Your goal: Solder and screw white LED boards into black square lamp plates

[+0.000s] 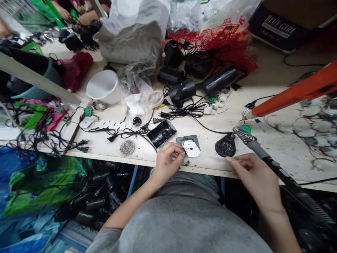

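Observation:
My left hand (168,163) is at the table's front edge, its fingertips pinching a thin red wire (182,150). That wire reaches toward a white perforated disc board (192,149), which lies on a grey square plate (195,138). My right hand (252,174) hovers near the front edge, its fingers loosely apart and holding nothing I can see. Just above it, a soldering iron (273,164) rests with its tip inside the coil of a black spring stand (225,147).
A black open housing (161,133) lies left of the plate, with a round dish of metal beads (127,147) beyond it. Black spotlight housings (181,90) and tangled cables crowd the table's middle. An orange-handled tool (297,91) lies at right, above wired white discs.

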Tool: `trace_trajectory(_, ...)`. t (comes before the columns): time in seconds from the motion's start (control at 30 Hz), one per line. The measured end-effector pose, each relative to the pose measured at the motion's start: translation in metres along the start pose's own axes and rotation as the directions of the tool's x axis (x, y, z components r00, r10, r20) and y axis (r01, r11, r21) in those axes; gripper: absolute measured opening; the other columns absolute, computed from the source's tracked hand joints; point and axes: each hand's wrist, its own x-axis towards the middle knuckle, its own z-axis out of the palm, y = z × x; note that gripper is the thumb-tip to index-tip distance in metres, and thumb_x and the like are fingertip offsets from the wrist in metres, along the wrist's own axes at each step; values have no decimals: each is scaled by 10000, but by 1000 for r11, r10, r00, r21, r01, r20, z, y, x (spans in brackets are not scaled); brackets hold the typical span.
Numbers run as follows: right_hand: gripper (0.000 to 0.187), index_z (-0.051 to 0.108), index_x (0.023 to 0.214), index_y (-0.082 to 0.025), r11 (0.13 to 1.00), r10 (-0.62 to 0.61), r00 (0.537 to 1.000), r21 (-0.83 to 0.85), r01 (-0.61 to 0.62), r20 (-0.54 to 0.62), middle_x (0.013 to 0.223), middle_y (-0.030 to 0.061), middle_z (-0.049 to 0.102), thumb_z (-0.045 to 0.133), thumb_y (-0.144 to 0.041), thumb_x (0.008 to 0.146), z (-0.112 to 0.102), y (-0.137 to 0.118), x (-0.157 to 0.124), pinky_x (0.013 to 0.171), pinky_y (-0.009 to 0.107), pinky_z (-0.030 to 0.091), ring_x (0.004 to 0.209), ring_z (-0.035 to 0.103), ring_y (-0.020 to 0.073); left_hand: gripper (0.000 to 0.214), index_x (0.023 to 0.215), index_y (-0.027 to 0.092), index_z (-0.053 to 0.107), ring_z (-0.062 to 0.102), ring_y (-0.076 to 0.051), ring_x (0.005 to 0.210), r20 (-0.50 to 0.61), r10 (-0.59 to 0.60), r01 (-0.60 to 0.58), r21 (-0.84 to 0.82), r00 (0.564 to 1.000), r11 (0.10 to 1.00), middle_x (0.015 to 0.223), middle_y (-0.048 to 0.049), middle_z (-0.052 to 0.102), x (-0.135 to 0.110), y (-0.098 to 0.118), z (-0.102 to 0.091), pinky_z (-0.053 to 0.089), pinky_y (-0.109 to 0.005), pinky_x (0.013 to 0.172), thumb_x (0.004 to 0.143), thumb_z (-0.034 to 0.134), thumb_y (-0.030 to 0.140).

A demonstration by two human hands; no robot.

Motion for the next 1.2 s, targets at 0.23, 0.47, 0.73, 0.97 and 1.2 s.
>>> trace_trajectory(0.23,214,732,1132,-247,907,-369,923,258,332,109,998,67,682,632,-248,943,42,-38,9,693,292,586,836,694,165,98,781,176,693,710,-139,802,137,-79,106,-196,987,975,960,-65,761,-6,3,-4,571,-236,670,877,686,194)
trace_trajectory(0.47,149,691,1037,-223,847,-199,898,530,-43,392,821,11,731,664,-322,930,51,-35,27,597,250,544,686,681,146,78,840,182,673,721,-147,812,231,89,-75,-69,969,995,861,-32,759,-15,2,-5,564,-254,745,918,672,179)
trace_trajectory(0.73,151,743,1009,-228,930,-326,865,294,221,381,902,42,713,627,-297,942,70,-48,62,720,310,518,781,645,178,99,954,172,630,655,-193,834,275,375,-446,273,885,852,913,-57,734,-12,-4,-7,540,-319,760,991,597,257)
trace_trajectory(0.97,143,730,1020,-221,899,-430,825,252,357,366,944,64,638,607,-233,950,80,-42,69,806,359,532,907,630,210,75,1040,188,623,638,-141,772,78,288,-297,293,955,909,890,-30,659,-3,-13,-18,531,-249,680,998,566,213)
trace_trajectory(1.2,232,672,1178,-218,886,-461,844,189,423,274,1057,90,590,607,-302,972,89,-32,63,914,422,530,1040,597,250,389,1258,202,589,616,-262,1159,143,245,-282,383,959,880,1262,-121,598,9,-19,-7,552,-435,979,896,720,254)
